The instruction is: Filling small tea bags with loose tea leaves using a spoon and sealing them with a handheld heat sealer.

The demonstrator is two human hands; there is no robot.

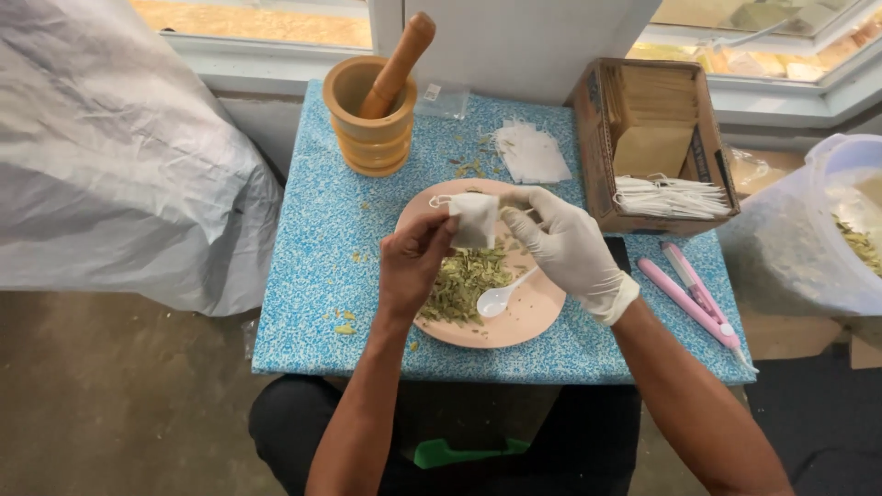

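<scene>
Right above a round, peach-coloured plate (542, 317), both hands pinch a small white tea bag (475, 220) made of thin, soft mesh. The bare left hand (411, 262) grips the bag's lower left edge between thumb and fingertips, and the right hand (570, 246), wrapped in a smooth white glove, holds the bag's right side with its fingers closed on it. A loop of thin white string trails off the bag's top left corner.

On the plate lies a loose heap of dried herbs (464, 280), greenish and flaky, and just beside it rests a little white plastic spoon (501, 298) with its bowl facing up. The plate sits on a small table (312, 248) covered in a blue speckled surface, with a few herb crumbs scattered over it.

At the far left of the table stands a wooden mortar (371, 124), round and ribbed, with a smooth wooden pestle (400, 62) leaning out of it. A small stack of flat empty white bags (531, 152) lies near the back edge. To the right, an open cardboard box (602, 147) holds more white bags with strings and brown paper envelopes. A slim pink sealing tool (694, 298) lies near the table's right edge. Off to the right is a clear plastic sack (790, 248) with herbs inside; on the left hangs a crinkled grey woven sack (110, 156).
</scene>
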